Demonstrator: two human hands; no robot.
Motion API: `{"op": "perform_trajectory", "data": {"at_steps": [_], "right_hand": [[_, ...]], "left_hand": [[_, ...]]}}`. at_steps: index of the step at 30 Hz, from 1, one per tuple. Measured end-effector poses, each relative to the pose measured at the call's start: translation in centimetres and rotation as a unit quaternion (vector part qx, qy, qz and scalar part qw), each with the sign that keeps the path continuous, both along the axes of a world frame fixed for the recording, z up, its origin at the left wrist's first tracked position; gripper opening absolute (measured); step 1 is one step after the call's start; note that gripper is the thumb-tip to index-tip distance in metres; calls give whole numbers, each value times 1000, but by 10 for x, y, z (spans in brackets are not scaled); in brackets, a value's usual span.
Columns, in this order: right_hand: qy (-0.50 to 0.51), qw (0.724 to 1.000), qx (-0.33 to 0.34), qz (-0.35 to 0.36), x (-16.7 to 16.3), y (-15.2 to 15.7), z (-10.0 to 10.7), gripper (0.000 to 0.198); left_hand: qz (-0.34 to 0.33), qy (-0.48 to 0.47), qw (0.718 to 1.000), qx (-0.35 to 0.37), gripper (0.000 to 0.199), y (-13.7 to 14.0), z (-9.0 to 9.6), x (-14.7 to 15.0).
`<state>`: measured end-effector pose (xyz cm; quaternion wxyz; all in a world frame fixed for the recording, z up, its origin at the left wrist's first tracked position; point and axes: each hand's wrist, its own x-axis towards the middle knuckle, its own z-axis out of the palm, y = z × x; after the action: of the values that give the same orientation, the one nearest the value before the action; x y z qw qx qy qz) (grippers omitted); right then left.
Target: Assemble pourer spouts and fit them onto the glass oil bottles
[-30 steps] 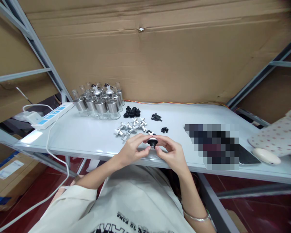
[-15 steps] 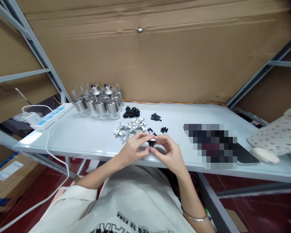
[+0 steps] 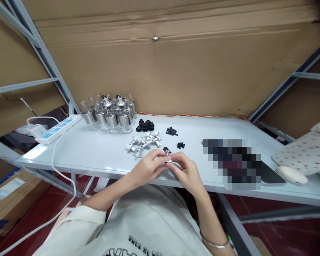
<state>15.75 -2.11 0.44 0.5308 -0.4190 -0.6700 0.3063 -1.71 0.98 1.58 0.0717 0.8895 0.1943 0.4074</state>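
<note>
Between the fingertips of my left hand (image 3: pixel 149 165) and my right hand (image 3: pixel 185 169) is a bottle pourer (image 3: pixel 168 154), silver with a black flip cap on top. Both hands pinch it just above the table's front edge, and fingers cover its lower part. Beyond my left hand lie several silver pourer spouts (image 3: pixel 145 141) in a loose heap. Farther back are black ribbed stoppers (image 3: pixel 145 126) in a cluster. Small black levers (image 3: pixel 172 131) and tiny black caps (image 3: pixel 180 145) lie beyond my right hand.
Glass bottles with metal sleeves (image 3: pixel 112 119) stand at the back left, two topped with pourers. A white power strip (image 3: pixel 60 128) lies at the left edge. On the right are a blurred-out dark item (image 3: pixel 232 163), a white oval case (image 3: pixel 292 175) and a dotted pouch (image 3: pixel 306 149).
The pourer has been tilted and turned in my fingers; its black ribbed base showed before and is now hidden. Both hands stay close together. The view has shifted slightly.
</note>
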Motion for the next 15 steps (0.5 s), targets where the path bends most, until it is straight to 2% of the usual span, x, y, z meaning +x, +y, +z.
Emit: {"op": "perform_trajectory", "data": {"at_steps": [3,5,7,10,13,15], "right_hand": [[2,1000,8,-20,0,2,-3,10],[18,999,12,-36,-1,3,-4,12],[31,998,15,-48,-1,3,-5,13],[31,998,16,-58,-1,3,-5,14],[20,998,12,-61,-1,3,-4,14],[12,998,13,-62,-1,3,-3,14]], "left_hand": [[47,7,999,27,22,3,12,-8],[140,-43,988,43,20,14,29,-23],[273,-102,956,42,23,34,48,-48],[447,-136,884,23,42,76,77,-98],[532,-109,839,-44,53,117,94,-142],[546,-50,831,-93,55,139,99,-161]]}}
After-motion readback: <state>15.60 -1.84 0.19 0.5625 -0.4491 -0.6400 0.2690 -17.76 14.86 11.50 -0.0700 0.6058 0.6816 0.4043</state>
